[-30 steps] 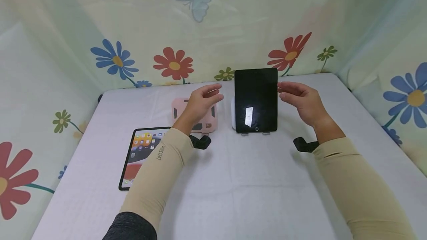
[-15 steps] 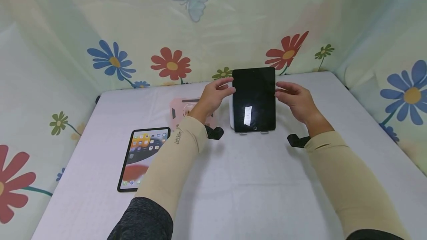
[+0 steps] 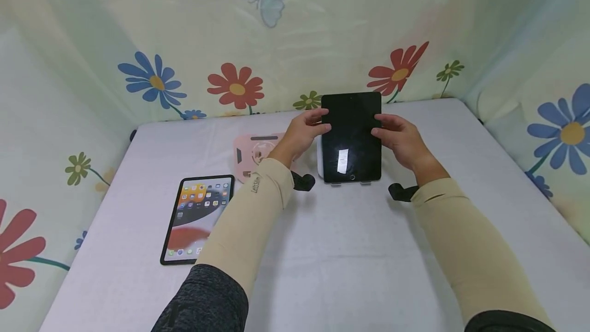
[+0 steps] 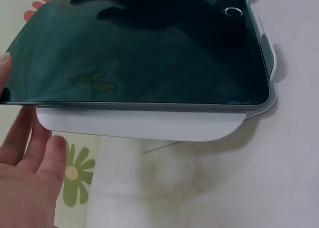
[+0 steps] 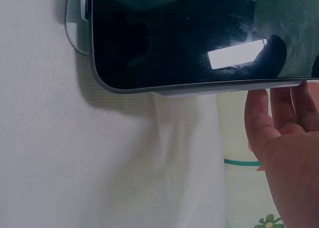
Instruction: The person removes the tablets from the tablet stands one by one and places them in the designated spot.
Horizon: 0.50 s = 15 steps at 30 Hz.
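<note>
1. Closing in from both sides since a second ago, left hand (image 3: 301,132) and right hand (image 3: 398,137) now clasping the dark tablet (image 3: 352,132) by its edges.
2. Steadying it upright on the white stand (image 4: 144,124), at the table's (image 3: 322,250) far middle.

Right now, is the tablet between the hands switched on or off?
Apparently off. The propped tablet shows a black screen with only a light reflection, while the flat tablet displays app icons.

Lit tablet (image 3: 198,218) lay flat on white table (image 3: 350,260), front-left. Pink case (image 3: 253,153) just behind it. Floral cloth (image 3: 239,40) backed the table.
</note>
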Motion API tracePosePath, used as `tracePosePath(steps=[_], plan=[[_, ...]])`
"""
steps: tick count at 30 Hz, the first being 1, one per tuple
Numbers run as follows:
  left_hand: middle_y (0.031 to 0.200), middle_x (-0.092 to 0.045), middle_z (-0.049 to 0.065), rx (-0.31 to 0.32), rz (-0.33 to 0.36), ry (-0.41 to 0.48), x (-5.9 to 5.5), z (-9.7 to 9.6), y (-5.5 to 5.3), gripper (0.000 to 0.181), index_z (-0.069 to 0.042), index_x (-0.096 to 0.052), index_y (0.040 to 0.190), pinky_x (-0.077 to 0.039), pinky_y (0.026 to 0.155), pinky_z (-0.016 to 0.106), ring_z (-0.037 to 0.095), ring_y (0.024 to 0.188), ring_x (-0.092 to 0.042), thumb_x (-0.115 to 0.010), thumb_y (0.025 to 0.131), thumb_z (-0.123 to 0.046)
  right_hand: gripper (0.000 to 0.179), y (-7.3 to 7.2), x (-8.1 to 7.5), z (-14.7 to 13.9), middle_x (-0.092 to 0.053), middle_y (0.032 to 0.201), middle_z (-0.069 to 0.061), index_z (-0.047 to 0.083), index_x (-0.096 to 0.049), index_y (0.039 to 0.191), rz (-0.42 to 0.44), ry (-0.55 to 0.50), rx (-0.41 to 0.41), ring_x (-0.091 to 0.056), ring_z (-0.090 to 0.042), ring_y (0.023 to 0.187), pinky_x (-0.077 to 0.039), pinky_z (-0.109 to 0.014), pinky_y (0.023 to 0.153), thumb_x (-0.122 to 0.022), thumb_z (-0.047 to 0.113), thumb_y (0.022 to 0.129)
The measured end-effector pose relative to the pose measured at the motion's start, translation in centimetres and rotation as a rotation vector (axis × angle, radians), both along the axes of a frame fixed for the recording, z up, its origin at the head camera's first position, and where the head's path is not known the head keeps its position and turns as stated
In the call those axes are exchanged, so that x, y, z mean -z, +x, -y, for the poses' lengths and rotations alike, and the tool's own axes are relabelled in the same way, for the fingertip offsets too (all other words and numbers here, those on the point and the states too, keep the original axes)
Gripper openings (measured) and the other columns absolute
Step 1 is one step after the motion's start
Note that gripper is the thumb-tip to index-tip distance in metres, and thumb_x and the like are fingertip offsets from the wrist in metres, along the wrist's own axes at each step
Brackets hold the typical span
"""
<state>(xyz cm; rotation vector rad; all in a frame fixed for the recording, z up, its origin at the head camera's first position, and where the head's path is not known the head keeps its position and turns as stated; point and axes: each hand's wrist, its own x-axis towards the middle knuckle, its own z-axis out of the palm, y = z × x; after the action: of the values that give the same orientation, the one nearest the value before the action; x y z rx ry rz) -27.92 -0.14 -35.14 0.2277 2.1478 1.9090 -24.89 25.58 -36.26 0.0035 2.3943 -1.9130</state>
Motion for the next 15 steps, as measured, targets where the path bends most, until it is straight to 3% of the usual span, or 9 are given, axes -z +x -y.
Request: tracePosePath(steps=[5,11,15], plan=[[0.143,-0.050,0.002,0.004,0.011,-0.022,-0.05,-0.11,-0.12,0.043,-0.024,-0.059,0.139,-0.038,0.111,0.041,0.016,0.130,-0.046,-0.068,0.097,-0.018,0.056,-0.13,-0.04,0.05,-0.033,0.152,-0.013,0.009,-0.040,0.150,0.022,-0.055,0.010,-0.036,-0.028,0.132,-0.028,-0.050,0.116,-0.062,0.024,0.101],[0.141,-0.052,0.003,-0.009,0.014,-0.024,-0.24,-0.08,-0.09,0.042,-0.024,-0.060,0.138,-0.038,0.111,0.041,0.018,0.129,-0.048,-0.069,0.097,-0.017,0.042,-0.36,0.09,0.15,-0.043,0.129,0.001,0.017,-0.052,0.139,0.022,-0.181,0.024,-0.039,-0.019,0.120,-0.023,-0.049,0.118,-0.065,0.020,0.099],[0.141,-0.052,0.004,-0.012,0.008,-0.026,-0.25,-0.12,-0.05,0.043,-0.021,-0.059,0.139,-0.039,0.110,0.040,0.018,0.130,-0.047,-0.068,0.097,-0.016,0.038,-0.40,0.13,0.21,-0.045,0.123,0.005,0.017,-0.054,0.136,0.005,-0.184,0.025,-0.040,-0.016,0.119,-0.020,-0.048,0.119,-0.065,0.018,0.099]])
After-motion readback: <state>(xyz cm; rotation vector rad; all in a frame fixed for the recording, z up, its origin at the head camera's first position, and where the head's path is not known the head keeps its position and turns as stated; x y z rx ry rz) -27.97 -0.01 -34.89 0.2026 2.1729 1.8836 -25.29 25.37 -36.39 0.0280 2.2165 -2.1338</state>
